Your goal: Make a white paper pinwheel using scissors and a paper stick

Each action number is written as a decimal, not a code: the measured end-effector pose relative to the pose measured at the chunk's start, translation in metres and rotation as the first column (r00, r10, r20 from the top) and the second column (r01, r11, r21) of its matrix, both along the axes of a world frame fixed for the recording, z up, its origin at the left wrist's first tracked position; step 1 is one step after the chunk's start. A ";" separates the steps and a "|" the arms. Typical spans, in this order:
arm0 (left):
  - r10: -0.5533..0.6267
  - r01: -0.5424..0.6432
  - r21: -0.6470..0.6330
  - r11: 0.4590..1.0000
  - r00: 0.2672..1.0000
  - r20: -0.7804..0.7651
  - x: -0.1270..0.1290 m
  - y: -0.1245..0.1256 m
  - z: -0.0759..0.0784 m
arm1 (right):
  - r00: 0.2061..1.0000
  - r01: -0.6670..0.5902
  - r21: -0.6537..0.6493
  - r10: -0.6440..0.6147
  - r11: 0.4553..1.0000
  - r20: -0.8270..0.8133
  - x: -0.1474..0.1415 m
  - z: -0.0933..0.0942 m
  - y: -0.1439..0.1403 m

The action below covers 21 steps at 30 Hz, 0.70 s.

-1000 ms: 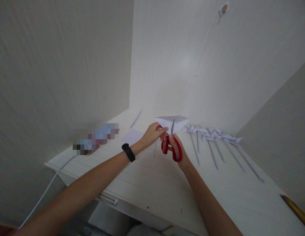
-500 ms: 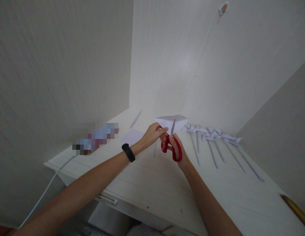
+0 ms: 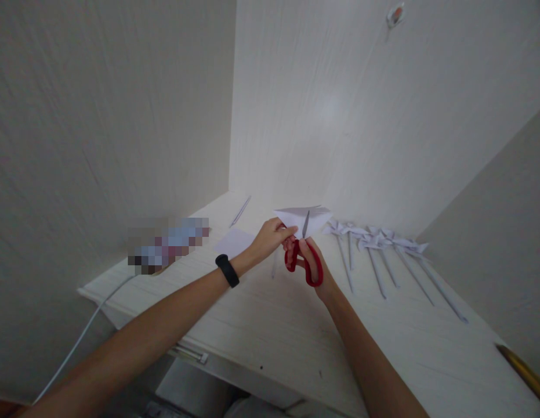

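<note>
The left hand (image 3: 270, 237) pinches a folded white paper (image 3: 302, 219) above the desk (image 3: 270, 319); the right hand (image 3: 311, 264) grips red-handled scissors (image 3: 302, 261), blades up in the paper. To the right lie paper pinwheels (image 3: 376, 241) in a row; behind the left hand, a paper sheet (image 3: 234, 241) and a thin stick (image 3: 240, 211).

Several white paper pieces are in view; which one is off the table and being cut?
The folded white paper, pinched by the left hand while the red scissors in the right hand cut it. The flat sheet and paper pinwheels lie on the table.
</note>
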<state>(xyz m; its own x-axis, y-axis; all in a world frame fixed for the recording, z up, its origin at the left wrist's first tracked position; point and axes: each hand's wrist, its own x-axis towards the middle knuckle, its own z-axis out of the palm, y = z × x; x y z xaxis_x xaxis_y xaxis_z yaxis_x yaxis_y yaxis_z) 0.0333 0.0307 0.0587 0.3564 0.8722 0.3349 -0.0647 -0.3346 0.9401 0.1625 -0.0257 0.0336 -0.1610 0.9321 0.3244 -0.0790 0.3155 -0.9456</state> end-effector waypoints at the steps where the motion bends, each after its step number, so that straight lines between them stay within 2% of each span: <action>1: 0.002 -0.002 0.004 1.000 1.000 0.004 0.000 0.000 0.000 | 1.000 0.003 0.000 -0.003 1.000 -0.001 0.000 0.001 -0.001; 11: -0.009 0.010 -0.019 1.000 1.000 0.022 0.000 -0.001 0.002 | 0.999 -0.032 0.000 0.032 0.999 0.012 0.001 0.002 -0.001; 21: -0.024 0.024 -0.041 0.999 1.000 0.017 0.000 0.000 0.003 | 1.000 -0.006 -0.008 0.006 1.000 0.026 0.000 0.003 -0.002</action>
